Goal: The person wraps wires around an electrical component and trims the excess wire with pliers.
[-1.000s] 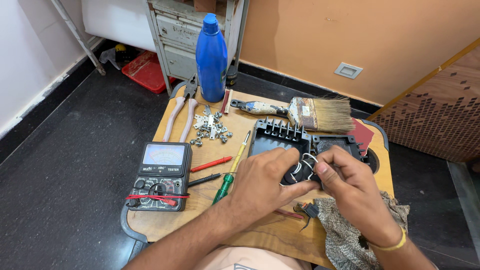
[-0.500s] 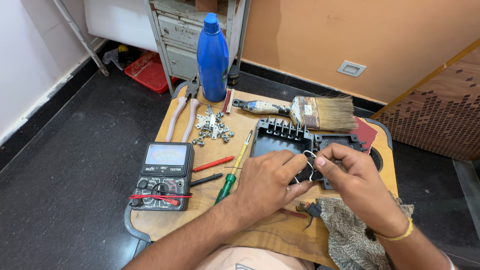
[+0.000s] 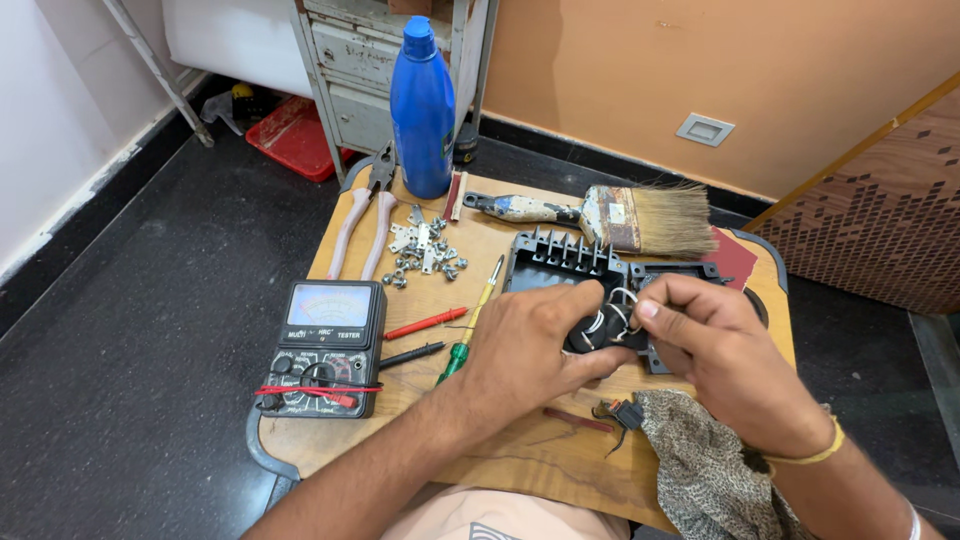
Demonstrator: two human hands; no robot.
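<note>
Black plastic housing with a row of ribbed fins (image 3: 560, 262) lies flat at the centre-right of the wooden worktop (image 3: 520, 462), thin white wires (image 3: 618, 318) looping over its near edge. Left hand (image 3: 525, 345) rests on the housing's near side, fingers curled together and pressing on the black part beneath the wires. Right hand (image 3: 715, 345) meets it from the right, thumb and forefinger pinched on the white wires; a yellow band sits on that wrist.

Just left of the hands: green-and-yellow-handled screwdriver (image 3: 470, 325), lying diagonally. Beside it, red probe (image 3: 425, 323) and black probe (image 3: 410, 354), both pointing toward the analogue black multimeter (image 3: 325, 345) at the worktop's left edge.

Behind: scatter of small silver metal brackets and screws (image 3: 422, 250), pale-handled pliers (image 3: 362, 215), tall blue plastic bottle (image 3: 422, 105) standing upright, wide paint-stained brush with tan bristles (image 3: 625, 215) lying on its side.

Near edge, right: mottled grey-brown cloth (image 3: 700, 465), with a small black clip-like part (image 3: 622, 412) touching its left side.
</note>
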